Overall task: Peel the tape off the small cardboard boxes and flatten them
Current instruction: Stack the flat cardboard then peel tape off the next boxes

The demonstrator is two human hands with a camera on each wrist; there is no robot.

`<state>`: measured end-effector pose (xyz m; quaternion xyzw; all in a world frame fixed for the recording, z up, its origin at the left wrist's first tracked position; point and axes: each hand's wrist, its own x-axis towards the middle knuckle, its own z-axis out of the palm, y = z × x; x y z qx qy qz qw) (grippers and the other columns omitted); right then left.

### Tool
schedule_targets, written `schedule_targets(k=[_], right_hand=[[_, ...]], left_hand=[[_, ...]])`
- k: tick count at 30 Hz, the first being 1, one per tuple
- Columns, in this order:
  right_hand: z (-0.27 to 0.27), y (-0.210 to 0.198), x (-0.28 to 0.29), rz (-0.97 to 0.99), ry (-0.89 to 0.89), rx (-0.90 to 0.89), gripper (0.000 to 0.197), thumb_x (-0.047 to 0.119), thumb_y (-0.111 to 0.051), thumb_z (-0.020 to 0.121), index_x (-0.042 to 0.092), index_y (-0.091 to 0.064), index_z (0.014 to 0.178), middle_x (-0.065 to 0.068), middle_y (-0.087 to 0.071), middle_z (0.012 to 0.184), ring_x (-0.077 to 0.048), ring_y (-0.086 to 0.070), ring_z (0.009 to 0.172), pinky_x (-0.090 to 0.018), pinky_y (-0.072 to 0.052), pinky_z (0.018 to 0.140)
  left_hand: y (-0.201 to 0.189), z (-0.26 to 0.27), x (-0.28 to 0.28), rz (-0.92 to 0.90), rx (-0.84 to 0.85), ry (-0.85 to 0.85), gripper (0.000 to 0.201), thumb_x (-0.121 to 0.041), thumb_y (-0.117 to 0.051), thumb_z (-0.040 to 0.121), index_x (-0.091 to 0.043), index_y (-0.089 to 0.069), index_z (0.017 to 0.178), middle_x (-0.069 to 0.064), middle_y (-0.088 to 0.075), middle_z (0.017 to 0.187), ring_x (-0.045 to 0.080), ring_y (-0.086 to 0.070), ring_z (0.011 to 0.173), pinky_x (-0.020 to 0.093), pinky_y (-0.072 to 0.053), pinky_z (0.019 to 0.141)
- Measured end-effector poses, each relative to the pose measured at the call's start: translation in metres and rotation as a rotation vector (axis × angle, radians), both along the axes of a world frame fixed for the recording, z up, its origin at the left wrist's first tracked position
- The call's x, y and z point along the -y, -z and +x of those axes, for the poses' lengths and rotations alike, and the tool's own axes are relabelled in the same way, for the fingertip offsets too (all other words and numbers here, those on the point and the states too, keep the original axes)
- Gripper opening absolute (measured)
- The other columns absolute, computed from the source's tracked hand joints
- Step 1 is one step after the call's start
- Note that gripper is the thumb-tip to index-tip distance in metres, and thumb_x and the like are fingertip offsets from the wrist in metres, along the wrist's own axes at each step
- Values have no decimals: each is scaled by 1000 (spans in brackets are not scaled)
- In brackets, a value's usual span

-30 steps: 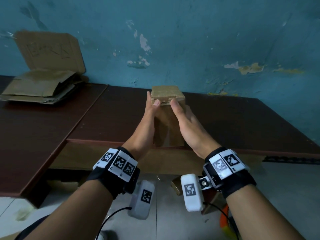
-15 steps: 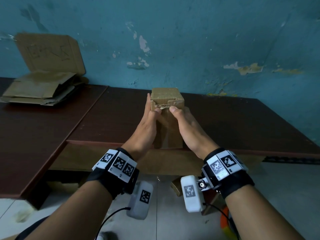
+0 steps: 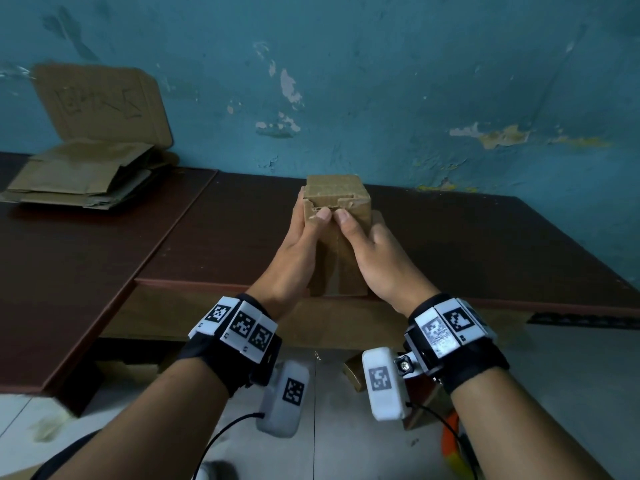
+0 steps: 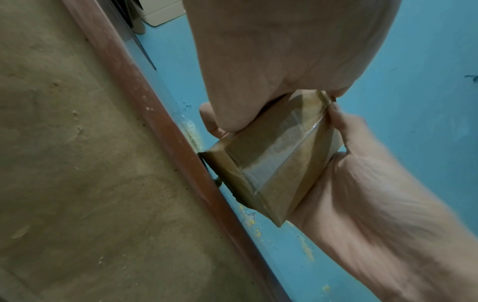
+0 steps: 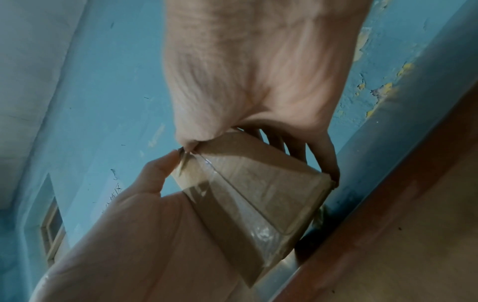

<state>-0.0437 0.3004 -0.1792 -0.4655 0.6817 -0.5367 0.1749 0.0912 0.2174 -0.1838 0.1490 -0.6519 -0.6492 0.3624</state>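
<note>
A small brown cardboard box is held upright in the air over the near edge of the dark wooden table. My left hand grips its left side and my right hand grips its right side. Both thumbs press together on the near face just below the torn top edge. Clear tape runs down the middle of the near face and under the bottom. The fingers behind the box are mostly hidden.
A pile of flattened cardboard lies at the back left of the table, one sheet leaning on the peeling blue wall. A pale tiled floor lies below the table edge, with small objects partly hidden by my wrists.
Both thumbs have slid toward each other until they meet at the middle of the box's near face. The box sits slightly lower and closer than one second ago.
</note>
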Motion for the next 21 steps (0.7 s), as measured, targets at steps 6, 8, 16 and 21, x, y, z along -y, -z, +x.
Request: schedule_targets(k=[6,8,16,21], right_hand=[[12,-7,-5,6,-29,27,77,89,-56,87,25,-74,127,-8,-71,131,-17,-72,122,-51,-57,110],[16,-12,-10,9,-65,42,50,72,-59,96,32,-79,118,-4,-76,124,-17,-74,119,-51,-57,109],[16,-9,-8,8,-2,43,95,101,-55,74,26,-64,133,5,-74,127,-7,-72,119,-45,-59,109],[4,-1,-2,2,15,22,108,105,-56,72,20,-64,138,0,-75,128,-14,-73,120,-50,-60,107]], left_hand=[[-3,-1,-4,125,-13,-49,46,-54,-48,111,-25,-46,148,0,-64,141,12,-66,132,51,-51,117],[-6,-1,-8,161,-24,-74,43,-53,-47,111,-20,-47,139,1,-66,130,14,-70,124,49,-57,111],[-8,-4,-8,193,-25,-145,49,-65,-55,95,-22,-50,117,8,-63,123,28,-67,128,60,-56,108],[-6,-5,-11,205,-48,-112,45,-59,-57,104,-19,-49,121,6,-64,125,21,-70,123,55,-58,108]])
